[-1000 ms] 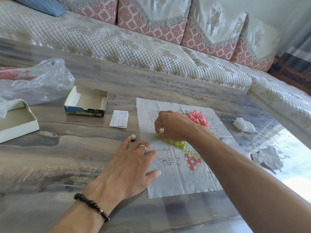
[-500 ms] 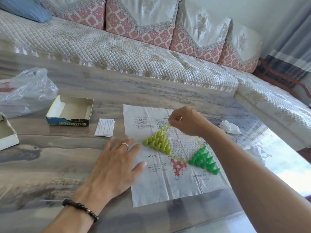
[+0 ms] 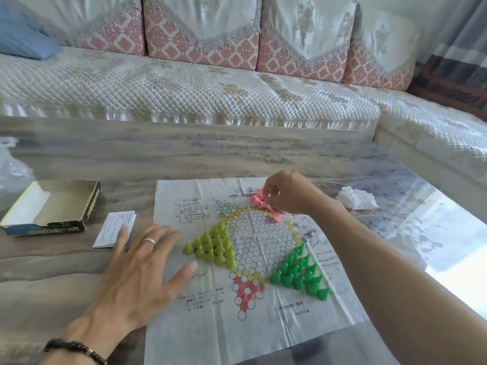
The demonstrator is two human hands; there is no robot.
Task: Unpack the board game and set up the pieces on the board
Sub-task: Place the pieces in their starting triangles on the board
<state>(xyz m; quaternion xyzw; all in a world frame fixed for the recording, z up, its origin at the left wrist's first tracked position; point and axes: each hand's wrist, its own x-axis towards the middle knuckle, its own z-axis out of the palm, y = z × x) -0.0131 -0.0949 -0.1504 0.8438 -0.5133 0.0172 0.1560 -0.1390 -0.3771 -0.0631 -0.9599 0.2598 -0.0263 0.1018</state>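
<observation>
A creased paper board (image 3: 253, 306) printed with a star of circles lies flat on the table. Several yellow-green pawns (image 3: 213, 246) stand in a triangle on its left point. A triangle of several dark green pawns (image 3: 300, 272) fills the right point. Pink pawns (image 3: 259, 200) lie in a loose heap at the board's far edge. My right hand (image 3: 292, 194) reaches over that heap, its fingertips pinching one pink pawn. My left hand (image 3: 137, 270) lies flat with spread fingers on the table and the board's left edge.
An open empty game box (image 3: 50, 206) sits at the left, with a folded leaflet (image 3: 114, 227) beside it. A crumpled white tissue (image 3: 358, 198) lies right of the board. A clear plastic bag (image 3: 10, 167) is at the far left. A quilted sofa (image 3: 184, 88) runs behind the table.
My right hand moved from the yellow-green pawns across to the pink heap at the board's far edge and pinched a pawn. My left hand stayed flat. The view shifted rightward.
</observation>
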